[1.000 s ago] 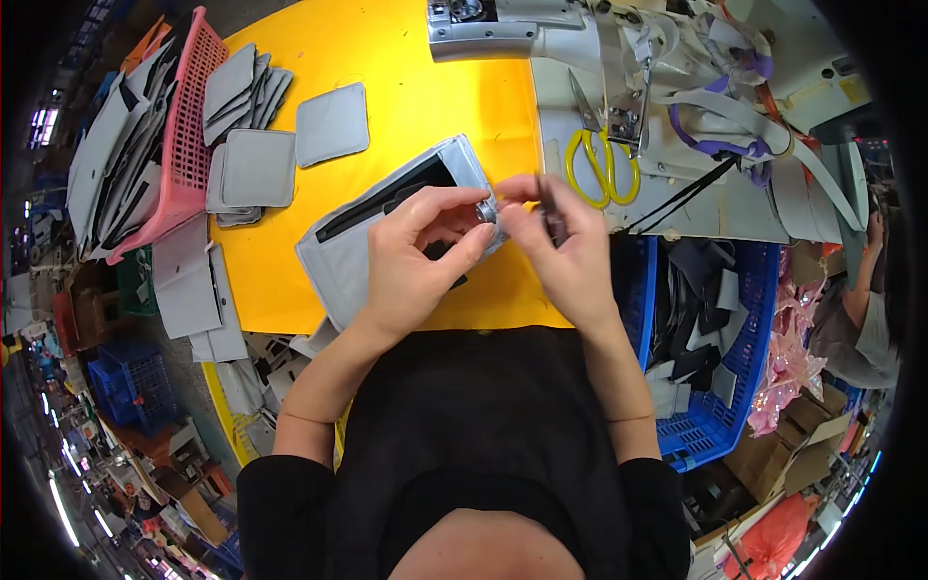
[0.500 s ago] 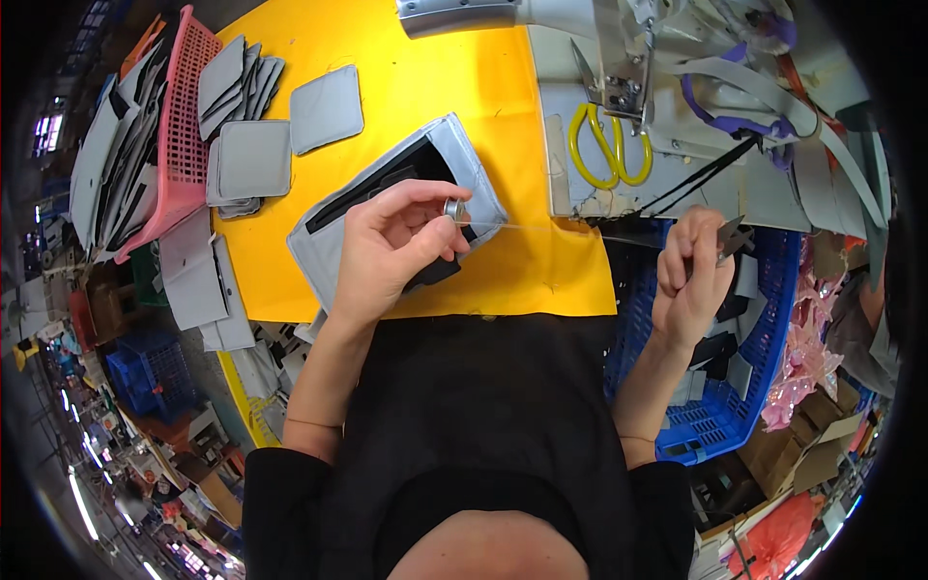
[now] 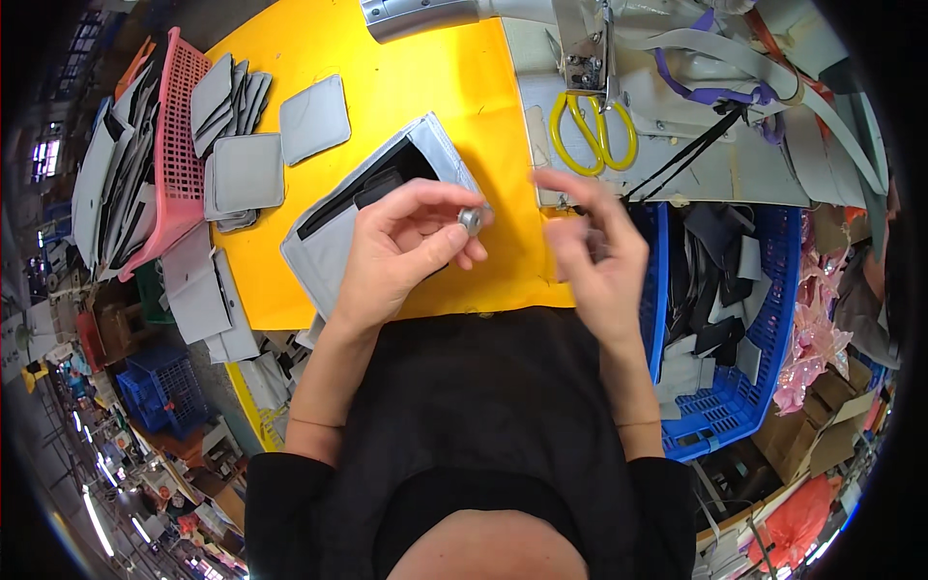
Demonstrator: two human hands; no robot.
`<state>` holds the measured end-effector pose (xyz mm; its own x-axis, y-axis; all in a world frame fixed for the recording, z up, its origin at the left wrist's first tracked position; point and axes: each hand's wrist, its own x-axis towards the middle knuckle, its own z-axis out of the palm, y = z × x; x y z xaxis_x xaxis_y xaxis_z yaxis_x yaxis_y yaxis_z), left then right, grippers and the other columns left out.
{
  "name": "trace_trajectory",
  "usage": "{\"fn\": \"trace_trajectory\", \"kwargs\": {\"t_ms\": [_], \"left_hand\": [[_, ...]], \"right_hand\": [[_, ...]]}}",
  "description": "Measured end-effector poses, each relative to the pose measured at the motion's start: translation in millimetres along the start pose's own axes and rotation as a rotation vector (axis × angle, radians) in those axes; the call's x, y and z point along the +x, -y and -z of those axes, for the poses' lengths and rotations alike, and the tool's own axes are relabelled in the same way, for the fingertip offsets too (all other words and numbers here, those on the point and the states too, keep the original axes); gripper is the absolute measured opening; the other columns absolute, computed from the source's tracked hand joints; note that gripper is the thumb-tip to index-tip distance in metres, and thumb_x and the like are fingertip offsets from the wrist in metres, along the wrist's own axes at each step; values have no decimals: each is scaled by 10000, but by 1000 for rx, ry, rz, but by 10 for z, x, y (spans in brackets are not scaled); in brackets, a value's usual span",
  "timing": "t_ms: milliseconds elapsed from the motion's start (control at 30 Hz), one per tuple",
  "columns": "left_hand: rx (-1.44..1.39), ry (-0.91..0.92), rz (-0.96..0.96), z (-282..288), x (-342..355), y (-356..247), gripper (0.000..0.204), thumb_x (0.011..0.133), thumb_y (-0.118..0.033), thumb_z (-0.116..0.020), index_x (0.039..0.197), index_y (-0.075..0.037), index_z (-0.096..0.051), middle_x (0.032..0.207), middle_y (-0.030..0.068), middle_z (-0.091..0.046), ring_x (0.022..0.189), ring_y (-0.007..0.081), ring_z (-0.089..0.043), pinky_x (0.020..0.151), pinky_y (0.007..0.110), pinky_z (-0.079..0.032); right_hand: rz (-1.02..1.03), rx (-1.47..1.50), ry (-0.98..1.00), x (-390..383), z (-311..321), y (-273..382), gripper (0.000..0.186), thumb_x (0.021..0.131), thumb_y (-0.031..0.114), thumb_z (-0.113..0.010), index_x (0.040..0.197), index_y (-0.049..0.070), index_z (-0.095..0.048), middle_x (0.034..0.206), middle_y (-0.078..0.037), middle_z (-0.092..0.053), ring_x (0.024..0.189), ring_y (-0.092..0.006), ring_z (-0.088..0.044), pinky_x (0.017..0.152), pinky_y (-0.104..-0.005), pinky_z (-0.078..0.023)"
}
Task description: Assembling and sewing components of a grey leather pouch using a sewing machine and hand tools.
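Observation:
My left hand (image 3: 391,246) pinches a small round metal bobbin (image 3: 470,220) between thumb and fingertips. Beneath it lies a grey fabric pouch (image 3: 333,217) with a black opening, set aslant on the yellow sheet (image 3: 425,77); the hand covers part of the pouch. My right hand (image 3: 604,256) is raised to the right of the bobbin, apart from it. Motion smears its fingers, and a greyish thing at the palm is too blurred to name. Yellow-handled scissors (image 3: 593,135) rest beyond the right hand, beside the sewing machine (image 3: 585,63).
Square grey pieces (image 3: 315,118) lie at the left, near a pink basket (image 3: 179,145) with grey panels beside it. A blue crate (image 3: 720,416) holding black and grey scraps stands at the right. Straps (image 3: 744,72) hang across the machine's bed.
My right hand has swung left and inward, from over the blue crate toward the bobbin. Earlier it held a dark metal cutting tool, and a thread stretched between the hands; no thread is discernible now.

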<state>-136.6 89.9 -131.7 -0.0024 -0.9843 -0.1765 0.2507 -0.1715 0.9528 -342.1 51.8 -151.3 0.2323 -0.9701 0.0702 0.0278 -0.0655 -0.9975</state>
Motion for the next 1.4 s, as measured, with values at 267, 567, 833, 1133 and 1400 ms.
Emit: {"fn": "trace_trajectory", "kwargs": {"t_ms": [267,567,833,1133,1400], "left_hand": [[-7,43,-26,123,-102,13,285,917,29,-636,1200,60,-644,1040,193,-714,773,206,-693,737,261,-585],[13,43,-104,289,-3,-80,230,919,47,-646,1145,45,-688,1053,127,-723,802,170,-698,734,229,-581],[978,-243,-1154,449,921,-504,189,857,-60,-737,1044,-85,-752,864,20,-678,596,120,-570,550,245,-468],[1484,-563,-1393,516,1622,-697,119,851,-87,-706,952,-144,-679,714,-29,-598,496,102,-492,468,250,-403],[1515,-530,-1389,573,1566,-753,186,841,-49,-681,1006,-129,-651,711,-6,-615,513,118,-535,463,246,-409]], "right_hand": [[-17,-125,353,112,-228,64,169,894,16,-662,1061,1,-680,896,-53,-652,642,-101,-499,579,-219,-393],[95,-270,280,132,-283,475,50,896,-4,-639,942,-4,-656,746,1,-601,608,-90,-454,569,-211,-366],[518,-703,214,843,-300,915,158,871,-44,-618,1013,23,-633,793,-18,-624,660,-122,-508,637,-240,-435],[604,-1174,200,1668,-321,1028,223,845,-19,-616,1050,69,-601,901,-78,-689,711,-241,-594,675,-351,-459],[619,-1244,241,1718,-293,948,213,825,7,-626,1026,61,-581,909,-80,-686,744,-296,-621,690,-410,-469]]}}
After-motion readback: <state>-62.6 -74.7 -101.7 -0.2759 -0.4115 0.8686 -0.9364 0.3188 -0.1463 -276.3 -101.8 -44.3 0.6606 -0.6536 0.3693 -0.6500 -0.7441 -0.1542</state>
